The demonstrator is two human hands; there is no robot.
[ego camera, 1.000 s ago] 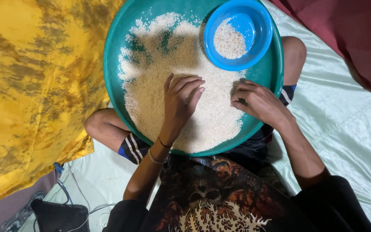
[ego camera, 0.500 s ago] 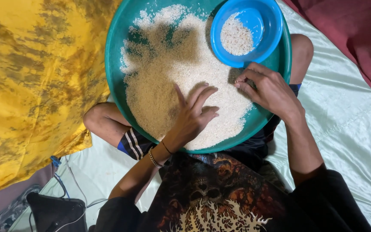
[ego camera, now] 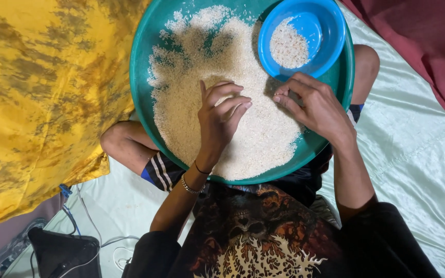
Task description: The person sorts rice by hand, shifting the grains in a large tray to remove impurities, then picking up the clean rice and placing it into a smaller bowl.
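A large teal round tray (ego camera: 141, 62) rests on my lap, spread with white rice (ego camera: 253, 139). A blue bowl (ego camera: 330, 31) holding a little rice stands on the tray's upper right part. My left hand (ego camera: 220, 121) lies palm down on the rice in the middle, fingers apart and curled to the right. My right hand (ego camera: 312, 105) hovers just below the blue bowl, fingertips bunched together over the rice; I cannot tell if grains are pinched between them.
A yellow patterned cloth (ego camera: 37, 103) covers the left side. Pale green satin sheet (ego camera: 418, 154) lies underneath and to the right, with a dark red cloth (ego camera: 433, 46) at the upper right. A black device with cables (ego camera: 63, 252) sits at the lower left.
My left hand has slid over the rice and its fingers have curled toward the right. My right hand has stayed below the blue bowl, fingertips drawn closer together.
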